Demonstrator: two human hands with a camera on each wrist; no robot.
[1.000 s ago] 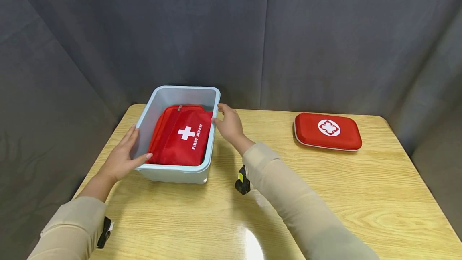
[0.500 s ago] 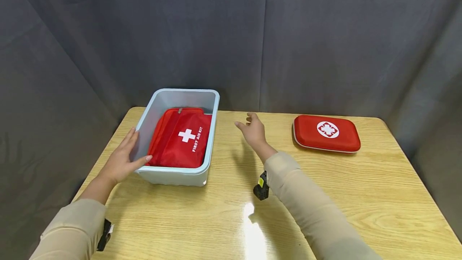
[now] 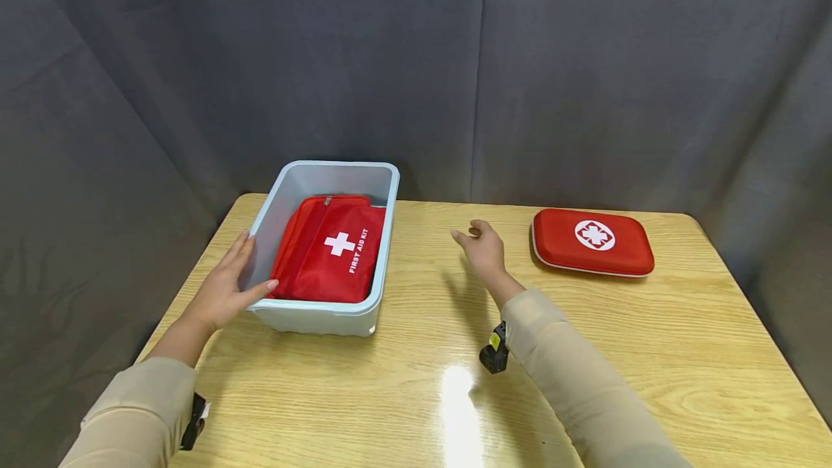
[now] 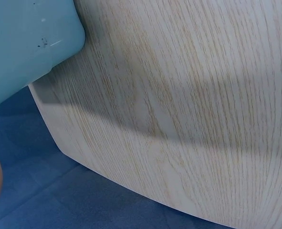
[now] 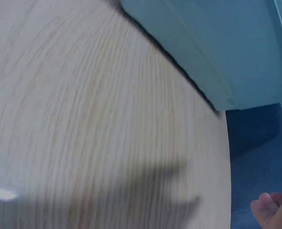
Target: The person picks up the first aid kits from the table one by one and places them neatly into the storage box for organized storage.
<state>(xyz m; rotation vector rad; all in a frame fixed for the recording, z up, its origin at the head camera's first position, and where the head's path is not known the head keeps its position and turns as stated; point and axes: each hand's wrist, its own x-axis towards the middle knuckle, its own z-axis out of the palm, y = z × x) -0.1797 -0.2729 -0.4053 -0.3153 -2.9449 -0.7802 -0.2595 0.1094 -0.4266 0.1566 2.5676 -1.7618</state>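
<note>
In the head view my left hand is at the near left corner of a pale blue plastic bin. Its fingers lie straight along the left side and its thumb reaches over the near rim. Inside the bin is a red first aid pouch with a white cross and white lettering. My right hand is in the air above the table, between the bin and a red hard-shell first aid case, its fingers loosely bent around nothing. The right wrist view catches only part of the right hand at the lower right.
The bin and the case both stand on a light wood table with rounded far corners. A dark grey curtain hangs behind it and along both sides. The bin's far side comes near the table's back edge.
My right hand has let go of the bin's right rim and moved right, toward the red case. The left hand has stayed at the bin, which has kept its place.
</note>
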